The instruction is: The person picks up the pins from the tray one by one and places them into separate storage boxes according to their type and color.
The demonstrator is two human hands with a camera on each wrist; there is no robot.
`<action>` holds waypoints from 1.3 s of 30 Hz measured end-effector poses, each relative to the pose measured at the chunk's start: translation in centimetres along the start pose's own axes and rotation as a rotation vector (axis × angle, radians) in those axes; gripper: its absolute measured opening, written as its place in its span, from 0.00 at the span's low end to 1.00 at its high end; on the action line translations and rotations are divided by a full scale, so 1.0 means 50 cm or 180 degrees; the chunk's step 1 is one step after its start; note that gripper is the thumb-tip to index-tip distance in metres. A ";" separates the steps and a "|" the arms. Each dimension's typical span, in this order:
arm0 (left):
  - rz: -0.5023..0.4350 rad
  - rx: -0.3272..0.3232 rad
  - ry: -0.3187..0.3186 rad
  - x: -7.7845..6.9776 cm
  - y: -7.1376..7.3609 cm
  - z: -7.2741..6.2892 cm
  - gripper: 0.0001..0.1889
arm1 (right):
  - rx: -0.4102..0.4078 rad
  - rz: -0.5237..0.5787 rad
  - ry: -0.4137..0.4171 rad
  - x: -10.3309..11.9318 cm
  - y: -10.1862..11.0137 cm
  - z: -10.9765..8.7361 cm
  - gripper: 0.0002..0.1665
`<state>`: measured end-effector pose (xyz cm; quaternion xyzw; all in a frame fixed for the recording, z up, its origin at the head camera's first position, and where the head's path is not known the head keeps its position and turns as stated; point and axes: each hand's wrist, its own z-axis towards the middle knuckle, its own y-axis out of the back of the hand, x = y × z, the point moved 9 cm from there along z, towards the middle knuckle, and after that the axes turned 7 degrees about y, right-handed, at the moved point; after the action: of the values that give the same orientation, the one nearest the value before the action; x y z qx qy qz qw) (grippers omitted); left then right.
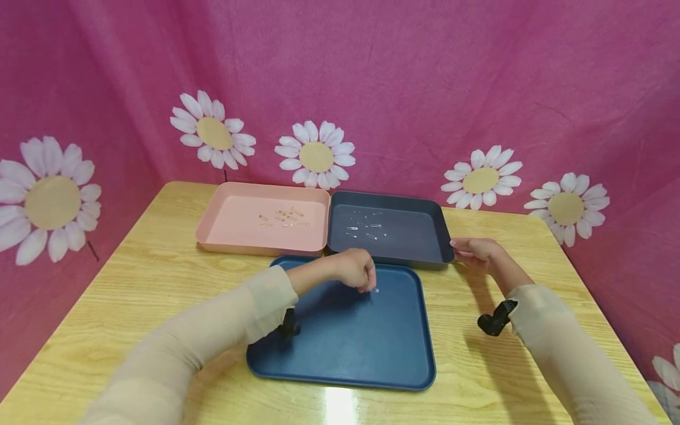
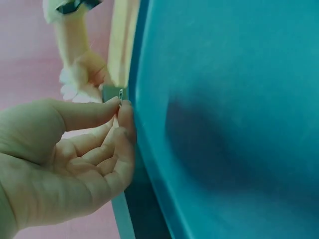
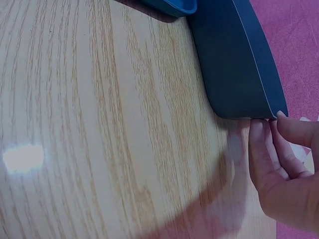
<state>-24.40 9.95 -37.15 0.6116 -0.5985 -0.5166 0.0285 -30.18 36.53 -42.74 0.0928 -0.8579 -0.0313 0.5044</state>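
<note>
My left hand (image 1: 355, 270) is over the blue tray (image 1: 361, 348), near its far edge. Its thumb and index finger pinch a small silver safety pin (image 2: 120, 94), whose end sticks out past the fingertips. At the right wall of the dark grey tray (image 1: 417, 239), my right hand (image 1: 475, 251) pinches the rim, the thumb on top and the fingers against the outside, as the right wrist view shows. Several silver safety pins (image 1: 371, 236) lie scattered in the left half of that dark tray.
A pink tray (image 1: 228, 227) stands at the back left against the dark tray, with several gold safety pins (image 1: 280, 219) in it. All the trays are on a wooden table (image 1: 133, 295). Behind it hangs a pink curtain (image 1: 393, 88) with daisies.
</note>
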 end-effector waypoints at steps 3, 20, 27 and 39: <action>-0.0146 -0.0128 0.0010 0.001 0.028 0.011 0.05 | -0.0024 -0.0060 -0.0004 -0.002 0.002 -0.003 0.33; -0.0015 -0.0581 0.0526 -0.034 0.155 0.158 0.09 | -0.0101 -0.0061 -0.0103 -0.007 0.005 -0.019 0.34; 0.0663 -0.0340 0.0612 0.040 0.146 0.335 0.15 | -0.0052 -0.0221 -0.0068 0.004 -0.017 -0.005 0.38; 0.0306 -0.0874 0.0393 0.042 0.193 0.102 0.13 | -0.0087 -0.0220 -0.0054 0.003 -0.010 -0.005 0.38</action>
<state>-35.08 8.62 -34.47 0.6032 -0.5480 -0.5530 0.1733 -29.97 36.04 -42.57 0.1152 -0.8579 -0.0613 0.4970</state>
